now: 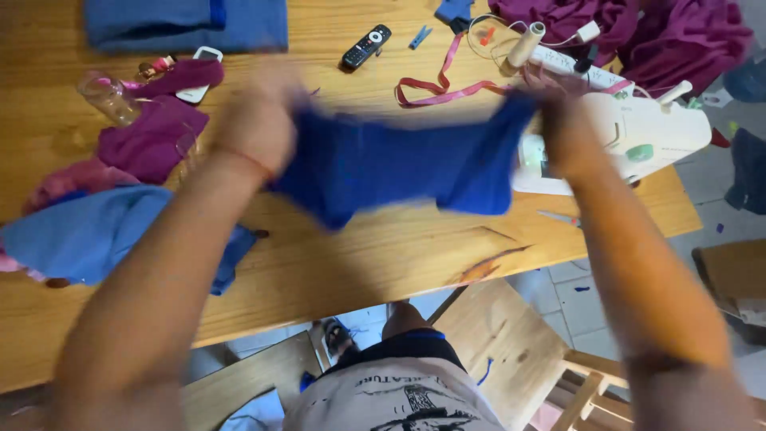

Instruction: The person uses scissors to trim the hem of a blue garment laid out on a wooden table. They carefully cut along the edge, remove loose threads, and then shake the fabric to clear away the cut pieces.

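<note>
A dark blue piece of cloth (399, 164) is stretched in the air above the wooden table (375, 255), blurred by motion. My left hand (255, 124) grips its left end and my right hand (568, 132) grips its right end. Both arms reach forward from the bottom of the view. The cloth hangs a little lower in the middle and partly hides the white sewing machine (638, 136) behind my right hand.
Purple cloth pieces (152, 140) and a light blue cloth (96, 231) lie at the left. A folded blue cloth (183, 24), a black remote (366, 46), a red ribbon (447, 88), a thread spool (524, 44) and magenta fabric (638, 28) lie further back. A wooden chair (511, 343) stands below.
</note>
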